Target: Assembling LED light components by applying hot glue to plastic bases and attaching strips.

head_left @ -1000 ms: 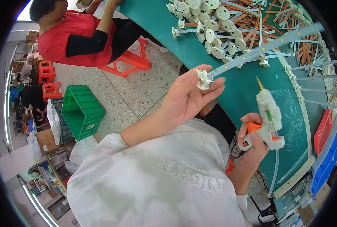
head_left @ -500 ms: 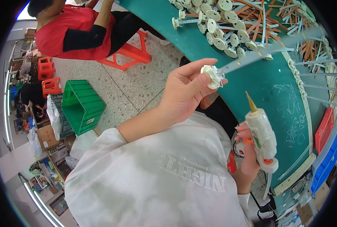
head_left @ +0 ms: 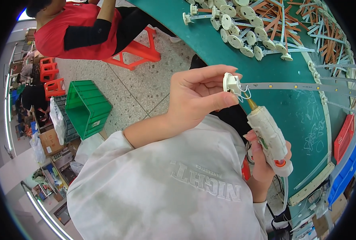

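My left hand (head_left: 196, 90) pinches a small round white plastic base (head_left: 230, 83) between thumb and fingers. A pale LED strip (head_left: 284, 85) with yellow chips runs rightward from this base, and thin white wires loop at the joint. In my right hand (head_left: 262, 166) is a white hot glue gun (head_left: 267, 130), its body wrapped in something whitish and its trigger orange. The brass nozzle points up and left, with its tip right at the wires beside the base. Whether the tip touches them, I cannot tell.
A pile of similar white bases with strips (head_left: 246, 30) lies at the far side of the green table (head_left: 262, 72); loose orange and grey strips (head_left: 330, 40) are beyond. A red basket (head_left: 344, 137) and blue tray (head_left: 348, 172) stand right. Left are a seated person (head_left: 74, 30) and a green crate (head_left: 88, 108).
My right hand has brought the glue gun up and left, so its nozzle now meets the base. My left hand has turned the base, and the strip has swung down to nearly level.
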Demonstrator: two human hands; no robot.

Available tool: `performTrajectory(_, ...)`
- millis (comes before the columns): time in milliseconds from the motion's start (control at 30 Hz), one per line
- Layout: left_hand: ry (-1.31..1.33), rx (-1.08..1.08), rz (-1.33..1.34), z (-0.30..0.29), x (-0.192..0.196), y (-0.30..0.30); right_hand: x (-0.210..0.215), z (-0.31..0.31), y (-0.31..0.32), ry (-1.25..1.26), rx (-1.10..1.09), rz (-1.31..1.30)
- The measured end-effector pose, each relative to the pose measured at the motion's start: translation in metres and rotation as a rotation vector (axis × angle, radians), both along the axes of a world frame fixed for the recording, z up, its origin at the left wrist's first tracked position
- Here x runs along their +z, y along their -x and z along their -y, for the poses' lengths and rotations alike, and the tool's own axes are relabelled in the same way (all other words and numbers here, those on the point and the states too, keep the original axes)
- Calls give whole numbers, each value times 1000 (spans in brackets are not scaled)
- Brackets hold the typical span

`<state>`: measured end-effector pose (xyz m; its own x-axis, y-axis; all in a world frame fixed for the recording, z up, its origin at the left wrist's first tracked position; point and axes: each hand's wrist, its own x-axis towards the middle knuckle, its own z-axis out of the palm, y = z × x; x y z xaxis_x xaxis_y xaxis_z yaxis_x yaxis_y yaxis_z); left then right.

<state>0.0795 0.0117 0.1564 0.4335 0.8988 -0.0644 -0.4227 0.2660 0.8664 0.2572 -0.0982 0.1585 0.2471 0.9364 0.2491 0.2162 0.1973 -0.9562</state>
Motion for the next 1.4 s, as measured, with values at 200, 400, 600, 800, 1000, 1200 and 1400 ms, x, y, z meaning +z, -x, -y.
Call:
performTrajectory(200, -39, -5, -10, 1, 2, -1, 3, -2, 0, -30, -37, 78)
performTrajectory(400, -94, -5, -13, 1, -2, -2, 16, -5, 0, 33, -23, 82)
performTrajectory(600, -135, -1, -29, 2, -4, -3, 16, -5, -2, 55, -30, 139)
performTrajectory(800, -51, 2, -18, 3, -1, -2, 13, -5, 0, 14, -74, 67)
performTrajectory(1000, -21, -11, -7, 3, -1, -2, 12, -2, -2, 26, -53, 110)
performTrajectory(1200, -32, -23, -17, 3, -4, -2, 9, -1, -3, -1, -76, 78)
performTrajectory(1400, -60, -44, -24, 3, -7, -2, 13, -5, -5, 1, -53, 139)
